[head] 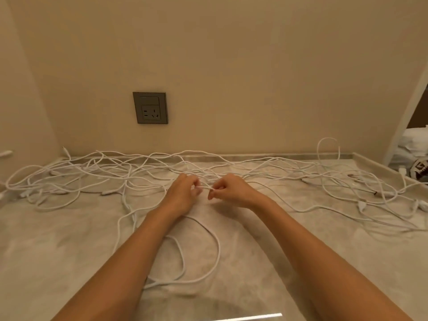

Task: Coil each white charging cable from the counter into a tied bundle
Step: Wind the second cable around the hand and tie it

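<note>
Several white charging cables (97, 179) lie tangled across the marble counter (58, 246), from the left wall to the right edge. My left hand (183, 193) and my right hand (228, 189) meet at the middle of the counter. Both pinch a short stretch of one white cable (205, 187) held between them. That cable trails toward me in loose loops (208, 239) on the counter between my forearms. The fingertips hide how the cable runs inside each hand.
A grey wall socket (150, 107) sits on the beige wall behind the counter. A raised lip runs along the counter's back and right edge (379, 164). Past the right edge are white bedding (414, 142) and a dark patterned object (420, 171).
</note>
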`<state>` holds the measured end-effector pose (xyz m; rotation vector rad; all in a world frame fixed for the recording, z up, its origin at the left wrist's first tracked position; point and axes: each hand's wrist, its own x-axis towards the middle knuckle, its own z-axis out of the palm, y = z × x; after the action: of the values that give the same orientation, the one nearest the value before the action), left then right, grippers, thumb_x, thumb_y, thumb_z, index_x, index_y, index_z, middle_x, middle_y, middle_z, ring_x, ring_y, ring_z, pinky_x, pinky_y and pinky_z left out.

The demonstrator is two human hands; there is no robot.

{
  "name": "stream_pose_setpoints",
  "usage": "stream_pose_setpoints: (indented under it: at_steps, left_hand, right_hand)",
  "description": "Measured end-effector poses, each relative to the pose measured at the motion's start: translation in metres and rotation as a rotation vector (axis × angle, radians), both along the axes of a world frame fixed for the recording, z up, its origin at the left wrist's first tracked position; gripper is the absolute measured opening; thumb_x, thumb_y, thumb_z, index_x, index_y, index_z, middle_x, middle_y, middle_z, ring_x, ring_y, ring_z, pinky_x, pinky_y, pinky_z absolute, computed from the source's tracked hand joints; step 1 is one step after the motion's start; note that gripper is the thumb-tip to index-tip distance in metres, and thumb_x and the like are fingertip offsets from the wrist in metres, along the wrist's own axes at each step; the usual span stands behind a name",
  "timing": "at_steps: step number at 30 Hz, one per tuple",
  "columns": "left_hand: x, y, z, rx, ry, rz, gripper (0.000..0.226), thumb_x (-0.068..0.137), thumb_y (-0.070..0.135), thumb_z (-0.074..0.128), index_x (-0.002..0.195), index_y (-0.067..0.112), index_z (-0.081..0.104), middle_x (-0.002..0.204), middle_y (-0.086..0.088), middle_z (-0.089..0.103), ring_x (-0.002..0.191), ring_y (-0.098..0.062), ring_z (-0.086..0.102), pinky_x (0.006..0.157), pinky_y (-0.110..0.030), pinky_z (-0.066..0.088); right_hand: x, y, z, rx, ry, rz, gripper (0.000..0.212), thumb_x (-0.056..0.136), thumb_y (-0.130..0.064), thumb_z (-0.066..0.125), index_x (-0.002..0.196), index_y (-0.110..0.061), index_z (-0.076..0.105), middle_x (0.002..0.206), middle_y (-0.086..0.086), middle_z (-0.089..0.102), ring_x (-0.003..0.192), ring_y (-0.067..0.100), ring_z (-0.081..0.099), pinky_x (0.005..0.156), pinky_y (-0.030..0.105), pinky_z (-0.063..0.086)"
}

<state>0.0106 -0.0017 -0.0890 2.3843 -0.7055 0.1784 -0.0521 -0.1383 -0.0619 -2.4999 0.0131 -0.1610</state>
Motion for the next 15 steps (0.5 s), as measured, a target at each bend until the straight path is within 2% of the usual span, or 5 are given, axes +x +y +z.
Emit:
stream_pose_setpoints:
  at_steps: [3, 6, 10, 12, 15]
  left_hand:
    - [0.0, 0.004, 0.017, -0.207, -0.029, 0.074, 0.013, 0.082, 0.014, 0.063, 0.071, 0.015, 0.056, 0.086, 0.002, 0.057, 0.085, -0.014, 0.053, 0.071, -0.022, 0.033]
    - [0.001, 0.008, 0.031, -0.352, 0.051, 0.099, 0.021, 0.077, 0.011, 0.063, 0.057, 0.016, 0.057, 0.057, 0.008, 0.057, 0.05, -0.001, 0.046, 0.052, -0.014, 0.035]
    - [0.005, 0.015, 0.037, -0.581, 0.174, 0.023, 0.023, 0.08, 0.005, 0.063, 0.058, 0.007, 0.055, 0.046, 0.001, 0.05, 0.038, -0.004, 0.046, 0.052, -0.023, 0.045]
    - [0.004, 0.019, 0.04, -0.565, 0.139, -0.007, 0.026, 0.083, 0.013, 0.066, 0.059, 0.01, 0.054, 0.052, -0.002, 0.049, 0.04, -0.008, 0.042, 0.045, -0.021, 0.041]
    - [0.007, 0.029, 0.041, -0.32, -0.069, 0.064, 0.034, 0.085, 0.028, 0.063, 0.056, 0.014, 0.054, 0.048, 0.003, 0.046, 0.047, -0.013, 0.041, 0.052, -0.027, 0.032]
  right_hand:
    - [0.007, 0.0, 0.006, 0.109, -0.152, -0.049, 0.018, 0.089, -0.01, 0.058, 0.088, 0.0, 0.073, 0.058, -0.005, 0.052, 0.057, 0.003, 0.045, 0.054, 0.009, 0.033]
    - [0.021, 0.007, 0.012, 0.149, -0.289, -0.131, 0.02, 0.09, -0.008, 0.055, 0.084, 0.0, 0.073, 0.069, 0.006, 0.061, 0.068, 0.013, 0.053, 0.062, 0.023, 0.037]
    - [0.033, 0.015, 0.015, 0.091, -0.424, -0.184, 0.023, 0.09, -0.002, 0.051, 0.078, 0.0, 0.071, 0.076, 0.016, 0.067, 0.069, 0.018, 0.051, 0.062, 0.027, 0.032]
    - [0.035, 0.011, 0.015, 0.06, -0.462, -0.224, 0.024, 0.087, 0.003, 0.049, 0.07, 0.004, 0.065, 0.073, 0.019, 0.065, 0.066, 0.02, 0.049, 0.061, 0.031, 0.031]
    - [0.038, 0.003, 0.015, 0.058, -0.515, -0.299, 0.021, 0.085, 0.003, 0.049, 0.069, 0.014, 0.058, 0.082, 0.031, 0.063, 0.068, 0.039, 0.051, 0.058, 0.036, 0.029]
